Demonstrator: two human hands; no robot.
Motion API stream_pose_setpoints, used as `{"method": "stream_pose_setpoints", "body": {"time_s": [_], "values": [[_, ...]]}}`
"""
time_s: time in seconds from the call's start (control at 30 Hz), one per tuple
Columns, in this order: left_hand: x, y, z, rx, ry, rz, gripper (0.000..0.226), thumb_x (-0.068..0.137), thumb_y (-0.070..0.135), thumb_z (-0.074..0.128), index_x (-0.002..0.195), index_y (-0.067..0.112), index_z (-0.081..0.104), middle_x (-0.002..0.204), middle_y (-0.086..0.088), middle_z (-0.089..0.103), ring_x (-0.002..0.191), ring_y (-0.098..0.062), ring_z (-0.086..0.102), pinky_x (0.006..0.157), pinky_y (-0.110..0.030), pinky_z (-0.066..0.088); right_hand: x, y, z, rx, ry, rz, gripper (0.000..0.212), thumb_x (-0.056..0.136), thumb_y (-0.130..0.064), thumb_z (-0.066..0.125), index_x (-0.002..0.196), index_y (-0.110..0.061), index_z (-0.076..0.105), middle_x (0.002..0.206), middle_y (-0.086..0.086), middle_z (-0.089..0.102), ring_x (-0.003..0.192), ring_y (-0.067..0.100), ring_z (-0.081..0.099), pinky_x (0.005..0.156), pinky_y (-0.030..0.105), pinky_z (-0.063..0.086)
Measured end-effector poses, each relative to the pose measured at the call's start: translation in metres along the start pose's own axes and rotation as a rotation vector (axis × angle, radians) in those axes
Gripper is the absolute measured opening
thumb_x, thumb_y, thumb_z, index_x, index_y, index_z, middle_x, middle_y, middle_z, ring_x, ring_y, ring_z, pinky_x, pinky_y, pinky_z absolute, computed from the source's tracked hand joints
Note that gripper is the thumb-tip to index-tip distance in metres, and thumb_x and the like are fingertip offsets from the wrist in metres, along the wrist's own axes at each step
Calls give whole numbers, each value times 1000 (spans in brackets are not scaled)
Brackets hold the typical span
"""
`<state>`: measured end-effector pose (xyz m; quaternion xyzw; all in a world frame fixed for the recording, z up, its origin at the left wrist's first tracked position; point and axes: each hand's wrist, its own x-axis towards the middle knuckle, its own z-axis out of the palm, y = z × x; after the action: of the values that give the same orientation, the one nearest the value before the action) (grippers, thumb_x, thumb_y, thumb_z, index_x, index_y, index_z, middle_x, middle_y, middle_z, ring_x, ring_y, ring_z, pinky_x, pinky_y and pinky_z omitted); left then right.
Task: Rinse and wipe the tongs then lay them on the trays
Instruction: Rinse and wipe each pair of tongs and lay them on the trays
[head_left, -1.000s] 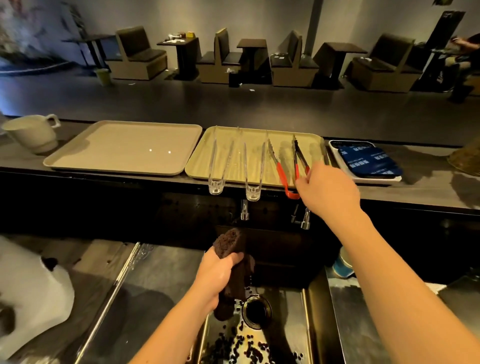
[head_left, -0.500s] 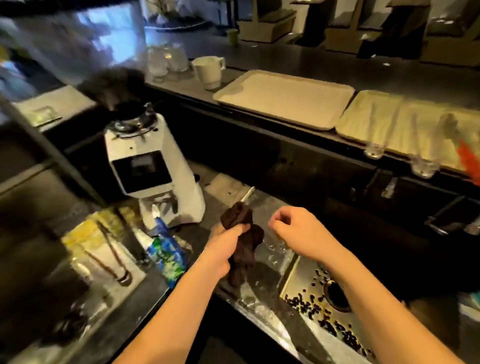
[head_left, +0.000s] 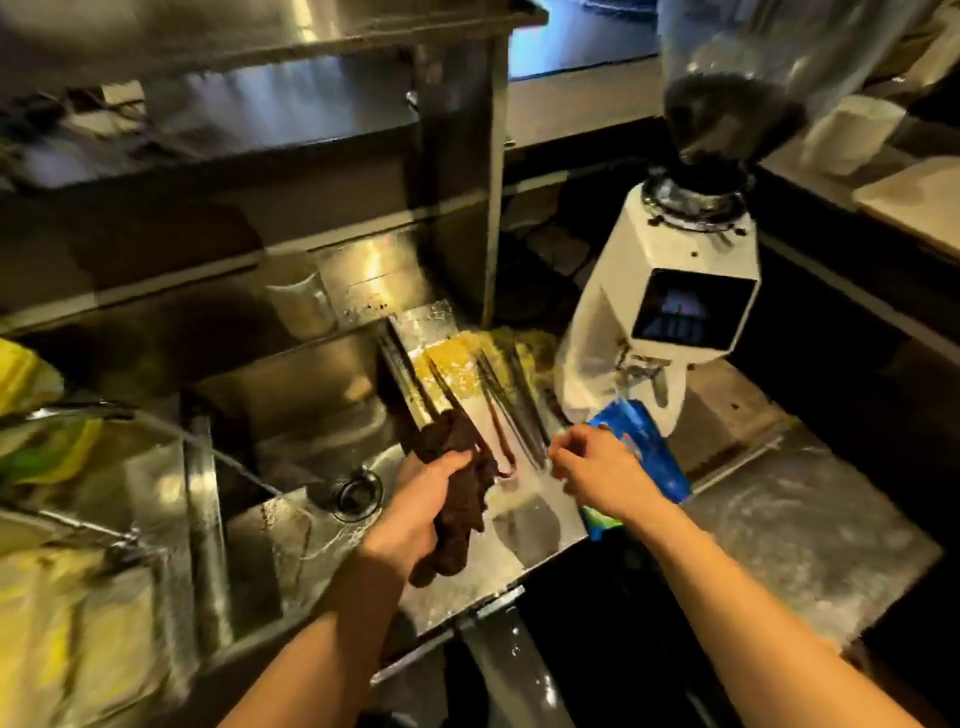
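My left hand (head_left: 426, 488) grips a dark brown cloth (head_left: 460, 514) that hangs down over the steel counter. Two pairs of metal tongs lie side by side on the wet counter above a yellow cloth (head_left: 457, 364): one pair (head_left: 452, 410) partly behind the brown cloth, the other (head_left: 511, 415) just right of it. My right hand (head_left: 597, 467) hovers with loosely curled fingers right beside the hinge end of the right pair and holds nothing. A corner of a beige tray (head_left: 914, 202) shows at the far right edge.
A white coffee grinder (head_left: 670, 306) stands right of the tongs, a blue packet (head_left: 644, 457) under my right hand. A steel sink (head_left: 322, 415) with a drain lies to the left, a faucet spout (head_left: 78, 413) beyond it, and steel shelves behind.
My view swung left from the trays to the sink counter. My right hand left the red-handled tongs on the tray and came down near the tongs on the counter. The left hand kept the cloth.
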<state>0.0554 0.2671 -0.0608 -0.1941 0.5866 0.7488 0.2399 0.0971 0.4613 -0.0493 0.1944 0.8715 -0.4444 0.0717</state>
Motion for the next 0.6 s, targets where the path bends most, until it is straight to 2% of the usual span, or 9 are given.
{"method": "stream_pose_setpoints", "body": {"time_s": [0.07, 0.1, 0.13, 0.2, 0.3, 0.4, 0.43, 0.53, 0.6], "values": [[18, 6, -31, -16, 15, -16, 15, 95, 3, 61, 106, 10, 68, 58, -1, 73, 43, -13, 68, 36, -21, 48, 19, -7, 27, -56, 6, 27, 17, 88, -14, 60, 72, -17, 60, 78, 15, 70, 74, 33, 65, 65, 37, 51], [22, 7, -39, -33, 16, -30, 16, 95, 2, 60, 108, 9, 67, 63, -3, 74, 45, -13, 69, 37, -21, 49, 23, -7, 33, -114, 16, 39, 12, 87, -14, 60, 76, -14, 62, 84, 18, 71, 82, 36, 67, 71, 41, 52], [28, 8, -48, -43, 24, -49, 19, 94, 0, 60, 110, 7, 67, 69, -7, 73, 47, -14, 69, 39, -22, 50, 30, -5, 41, -168, 19, 44, 8, 87, -16, 61, 83, -11, 66, 90, 18, 72, 87, 36, 67, 73, 39, 51], [38, 7, -57, -57, 51, -75, 22, 92, -2, 61, 112, 4, 67, 77, -12, 70, 49, -17, 70, 41, -24, 51, 42, 1, 52, -244, 11, 78, 21, 87, -19, 62, 104, -9, 69, 104, 16, 72, 99, 33, 66, 75, 30, 46], [50, 3, -61, -108, 94, -132, 25, 88, 1, 67, 113, 2, 69, 74, -11, 74, 54, -22, 72, 47, -26, 54, 68, 10, 60, -373, -19, 142, 30, 88, -24, 60, 114, -8, 65, 117, 20, 64, 107, 36, 61, 84, 32, 46], [60, 1, -58, -115, 70, -132, 30, 91, 5, 65, 121, 4, 66, 91, -17, 76, 82, -31, 75, 65, -32, 59, 101, 21, 60, -552, -19, 129, 34, 91, -29, 55, 119, -11, 63, 126, 20, 57, 117, 36, 53, 97, 38, 45], [61, 2, -57, -121, 61, -133, 28, 92, 6, 64, 120, 6, 66, 88, -16, 77, 81, -29, 75, 64, -32, 59, 111, 26, 60, -565, 2, 101, 32, 93, -30, 54, 117, -12, 64, 125, 18, 56, 117, 34, 51, 98, 38, 45], [65, 5, -50, -96, 118, -161, 18, 90, 7, 65, 108, 10, 66, 66, -4, 76, 57, -19, 73, 49, -30, 56, 136, 41, 62, -608, 37, -2, 28, 94, -39, 56, 105, -16, 67, 117, 11, 55, 106, 24, 51, 87, 31, 46], [72, 8, -42, -92, 171, -161, 18, 89, 6, 66, 106, 7, 66, 71, -9, 75, 55, -21, 72, 49, -32, 56, 150, 47, 66, -672, -13, -51, 27, 96, -40, 54, 105, -18, 67, 117, 9, 55, 107, 22, 49, 87, 29, 44]]}}
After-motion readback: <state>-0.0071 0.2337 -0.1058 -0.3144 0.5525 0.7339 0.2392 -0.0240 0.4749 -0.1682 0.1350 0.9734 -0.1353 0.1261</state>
